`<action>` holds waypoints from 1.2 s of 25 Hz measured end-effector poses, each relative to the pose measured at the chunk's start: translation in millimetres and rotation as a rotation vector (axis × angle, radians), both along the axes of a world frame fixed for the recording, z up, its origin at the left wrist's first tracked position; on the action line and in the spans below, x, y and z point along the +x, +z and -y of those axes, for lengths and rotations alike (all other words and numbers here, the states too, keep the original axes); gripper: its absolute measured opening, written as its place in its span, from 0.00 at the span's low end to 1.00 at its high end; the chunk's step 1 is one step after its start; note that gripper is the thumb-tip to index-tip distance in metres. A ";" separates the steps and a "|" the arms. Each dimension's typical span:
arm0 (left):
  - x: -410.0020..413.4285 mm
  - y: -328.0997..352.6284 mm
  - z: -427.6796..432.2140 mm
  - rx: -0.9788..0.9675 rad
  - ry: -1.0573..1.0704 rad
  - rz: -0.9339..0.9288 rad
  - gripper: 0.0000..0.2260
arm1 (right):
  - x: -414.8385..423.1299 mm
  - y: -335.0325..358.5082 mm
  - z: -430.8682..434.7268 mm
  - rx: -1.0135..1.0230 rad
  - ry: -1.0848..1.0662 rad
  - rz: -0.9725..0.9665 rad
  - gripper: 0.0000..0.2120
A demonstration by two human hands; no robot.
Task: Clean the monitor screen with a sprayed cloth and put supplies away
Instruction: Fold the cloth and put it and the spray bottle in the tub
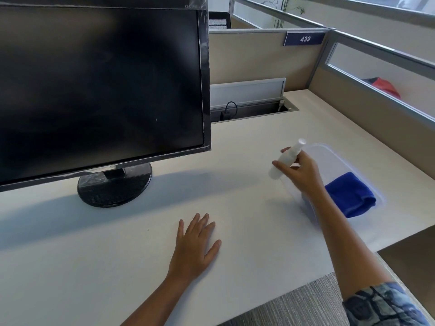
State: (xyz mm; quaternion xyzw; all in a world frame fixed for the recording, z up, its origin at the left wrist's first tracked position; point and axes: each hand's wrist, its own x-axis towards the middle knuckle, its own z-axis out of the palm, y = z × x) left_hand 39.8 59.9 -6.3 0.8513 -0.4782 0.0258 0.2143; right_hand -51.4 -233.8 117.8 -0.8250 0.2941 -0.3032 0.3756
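- While the left hand (pixel 196 243) is laid flat on the pale desk (pixel 235 189) with its fingers spread and nothing under them, a white spray bottle (pixel 286 160) is gripped by the right hand (pixel 303 171).
- The bottle is held tilted in the air, its cap end raised and pointing away from the person, and the fingers are wrapped around its middle.
- It is held above the near-left rim of a clear plastic container (pixel 329 158) that stands on the desk at the right.
- A folded blue cloth (pixel 350 194) is seen lying inside the container, toward its near end, just beside the right forearm.
- A black monitor (pixel 101 85) is seen at the left on a round black base (pixel 115 187); its screen is dark, with faint smears visible across it.
- The monitor is well apart from the container, and the left hand lies between them, nearer the person.
- Behind the desk, a partition carries a blue plate (pixel 304 39) marked 439, and a cable slot (pixel 254 109) is open in the desktop below it.
- A patterned sleeve (pixel 381 304) is visible on the right upper arm.
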 end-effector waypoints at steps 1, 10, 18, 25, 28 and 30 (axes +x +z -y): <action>0.0 0.3 0.3 0.002 -0.001 -0.001 0.23 | -2.2 6.9 6.2 -0.002 -0.017 0.028 0.20; 0.0 0.4 -0.3 -0.008 0.000 -0.028 0.23 | -20.6 5.0 65.5 0.057 -0.280 -0.010 0.22; 2.0 -0.9 0.5 0.001 0.003 -0.036 0.22 | -22.8 -25.6 74.5 0.038 -0.278 -0.321 0.19; 2.0 -2.5 1.5 0.007 0.004 -0.023 0.21 | -23.5 -27.7 74.1 0.108 -0.275 -0.375 0.17; 1.6 -1.6 1.5 0.018 0.001 -0.035 0.21 | -24.2 -24.5 70.5 0.105 -0.291 -0.410 0.18; 1.2 -0.9 1.6 0.020 0.003 -0.035 0.21 | -25.2 -22.4 70.3 0.119 -0.310 -0.428 0.19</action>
